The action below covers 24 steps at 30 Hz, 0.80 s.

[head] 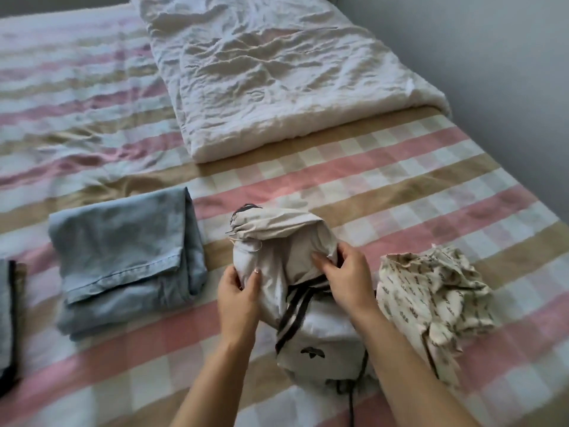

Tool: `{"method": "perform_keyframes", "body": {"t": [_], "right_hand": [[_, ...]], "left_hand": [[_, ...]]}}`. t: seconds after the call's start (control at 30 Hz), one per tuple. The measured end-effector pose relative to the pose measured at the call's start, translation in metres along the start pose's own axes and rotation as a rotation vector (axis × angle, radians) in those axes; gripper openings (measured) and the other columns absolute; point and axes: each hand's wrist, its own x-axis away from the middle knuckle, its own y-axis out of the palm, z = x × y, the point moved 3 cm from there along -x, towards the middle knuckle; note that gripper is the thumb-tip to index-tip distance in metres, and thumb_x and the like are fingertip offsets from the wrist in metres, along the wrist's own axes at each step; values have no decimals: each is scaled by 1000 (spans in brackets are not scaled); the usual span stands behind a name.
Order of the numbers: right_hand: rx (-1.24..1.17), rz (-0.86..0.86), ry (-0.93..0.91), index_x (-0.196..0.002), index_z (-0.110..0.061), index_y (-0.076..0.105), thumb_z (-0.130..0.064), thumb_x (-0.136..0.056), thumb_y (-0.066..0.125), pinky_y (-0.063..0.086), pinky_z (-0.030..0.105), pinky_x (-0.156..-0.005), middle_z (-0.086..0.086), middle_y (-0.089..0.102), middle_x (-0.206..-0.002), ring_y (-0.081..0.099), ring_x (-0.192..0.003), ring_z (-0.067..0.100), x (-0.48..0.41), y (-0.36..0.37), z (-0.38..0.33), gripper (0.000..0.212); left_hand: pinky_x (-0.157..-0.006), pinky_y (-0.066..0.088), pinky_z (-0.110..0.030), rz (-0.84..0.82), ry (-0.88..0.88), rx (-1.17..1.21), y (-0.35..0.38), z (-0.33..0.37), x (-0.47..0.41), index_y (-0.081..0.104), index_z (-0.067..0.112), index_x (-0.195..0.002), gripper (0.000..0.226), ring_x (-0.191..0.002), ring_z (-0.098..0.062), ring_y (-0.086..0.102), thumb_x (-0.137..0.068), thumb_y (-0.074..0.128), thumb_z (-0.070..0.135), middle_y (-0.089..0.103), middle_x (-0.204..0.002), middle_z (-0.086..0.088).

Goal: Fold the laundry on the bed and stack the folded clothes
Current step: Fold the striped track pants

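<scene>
Both your hands are on the white garment (277, 232), which lies bunched on the bed (400, 186), in the near middle, directly in front of you. Your left hand (238, 298) pinches its left edge between the thumb and the fingers. Your right hand (348, 278) grasps a fold on its right side, with the fingers curled into the fabric. The upper part of the garment is lifted into a rounded lump, and the lower part rests on the sheet. Black stripes (295, 309) run down between your two hands, and a small dark logo (312, 352) shows on the lower part. A dark cord (351, 405) hangs out at the near end.

To the left, apart from it, lies the blue garment (123, 257), folded into a thick rectangle and flat on the sheet. At the far left edge of the view you see one more folded piece (6, 318), blue-grey with a dark border; it is cut by the frame, so I cannot tell what it is.

Just beside your right wrist lies the printed cloth (431, 291), cream with small dark marks, crumpled and not folded. It seems to touch the white garment.

Further away, the white duvet (271, 72) is folded along the right part of the bed, close to the grey wall (492, 57).
</scene>
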Motion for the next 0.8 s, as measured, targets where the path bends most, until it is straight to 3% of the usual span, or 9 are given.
{"method": "perform_keyframes", "body": {"t": [0.07, 0.13, 0.27, 0.4, 0.47, 0.57, 0.63, 0.73, 0.8], "right_hand": [[-67, -112, -8, -85, -11, 65, -22, -82, 68, 52, 32, -68, 9, 69, -78, 64, -74, 22, 33, 20, -25, 11], [-116, -232, -30, -91, -7, 67, -17, -83, 68, 52, 39, -76, 12, 71, -85, 65, -83, 29, 67, 46, -48, 13], [-174, -459, -72, -91, -2, 67, -9, -84, 66, 51, 41, -76, 11, 68, -84, 63, -78, 20, 131, 110, -83, 10], [-92, -580, -132, -83, -8, 63, -12, -84, 66, 47, 33, -67, -3, 62, -74, 56, -70, 9, 178, 180, -90, 5], [5, -587, -133, -93, -13, 63, -11, -86, 63, 48, 31, -74, -5, 65, -82, 59, -78, 9, 190, 213, -77, 7], [211, -575, -77, -118, -8, 59, -10, -90, 55, 45, 36, -96, 7, 64, -114, 58, -108, 21, 195, 246, -45, 28], [276, -551, -64, -125, -6, 54, -10, -91, 53, 41, 36, -102, 8, 60, -124, 54, -116, 21, 197, 252, -30, 34], [239, -330, -160, -122, -10, 57, -9, -91, 53, 40, 28, -100, 2, 59, -121, 52, -113, 12, 208, 229, -24, 32], [183, -175, -173, -113, -16, 61, -2, -87, 52, 44, 35, -98, -2, 61, -110, 55, -108, 15, 223, 203, -19, 31]], "left_hand": [[-67, 51, -26, 62, 49, 50, -49, 6, 34, 60, 18, -83, 16, -73, -11, 61, -89, 56, 3, 66, -78, 1], [-64, 50, -20, 156, 84, 74, -103, 9, 67, 60, 21, -84, 20, -70, -7, 59, -91, 52, 3, 66, -74, 7], [-66, 51, -27, 373, 120, 73, -208, 13, 118, 61, 33, -83, 31, -73, -9, 59, -94, 48, 7, 65, -75, 10], [-69, 51, -18, 469, 160, 4, -294, 8, 140, 62, 40, -89, 33, -77, 0, 62, -94, 50, 10, 68, -82, 18], [-79, 49, -26, 483, 95, -23, -324, -10, 135, 62, 33, -98, 29, -90, -8, 62, -93, 50, 7, 68, -91, 13], [-102, 41, -45, 414, -64, -55, -345, -44, 118, 51, 7, -124, 32, -117, -28, 53, -92, 47, 1, 58, -122, -12], [-103, 39, -50, 366, -135, 0, -352, -60, 112, 49, 9, -123, 30, -118, -31, 51, -93, 46, 3, 56, -125, -13], [-103, 39, -48, 381, -180, 14, -359, -80, 123, 44, 16, -130, 32, -120, -28, 49, -98, 41, 17, 52, -128, -7], [-97, 42, -41, 398, -228, 50, -357, -95, 142, 44, 14, -131, 33, -118, -27, 51, -99, 37, 16, 53, -130, -11]]}}
